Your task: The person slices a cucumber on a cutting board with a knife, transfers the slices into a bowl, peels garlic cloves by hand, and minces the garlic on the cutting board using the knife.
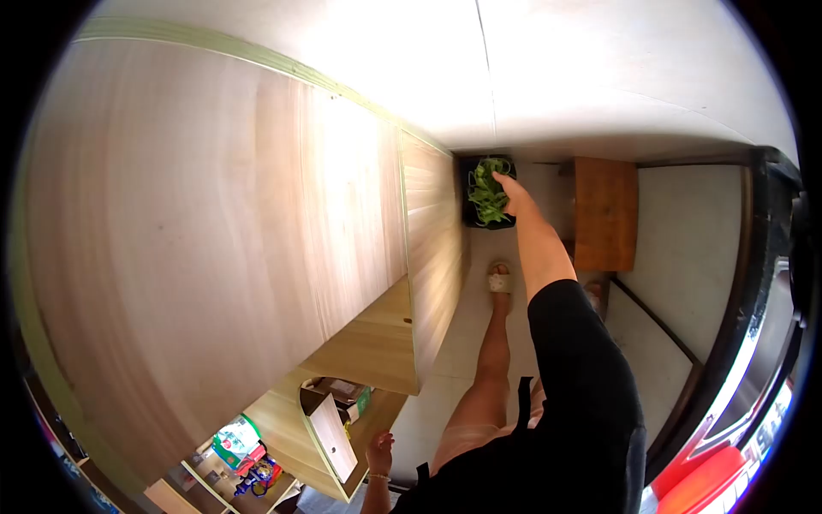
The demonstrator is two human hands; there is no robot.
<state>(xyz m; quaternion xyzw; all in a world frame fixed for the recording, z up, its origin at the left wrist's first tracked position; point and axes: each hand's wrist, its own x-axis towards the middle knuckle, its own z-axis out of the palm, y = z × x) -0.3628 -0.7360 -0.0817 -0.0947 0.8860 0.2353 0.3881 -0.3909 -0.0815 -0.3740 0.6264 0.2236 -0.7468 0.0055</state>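
Observation:
My right hand [509, 194] reaches far forward and down, at the right side of a bunch of green leaves [486, 190]. The leaves lie in a black bin [471, 216] on the floor, against the wall. The thumb lies over the leaves; the other fingers are partly hidden, so whether they grip any leaves is unclear. Low in the view, my left hand [380, 451] hangs beside the wooden cabinet with its fingers curled; anything inside them is too small to make out.
A large pale wooden cabinet [214, 206] fills the left side. A brown wooden box [606, 214] stands right of the bin. Shelves with coloured packages [237, 443] are at lower left, and a red stool [704, 484] is at lower right.

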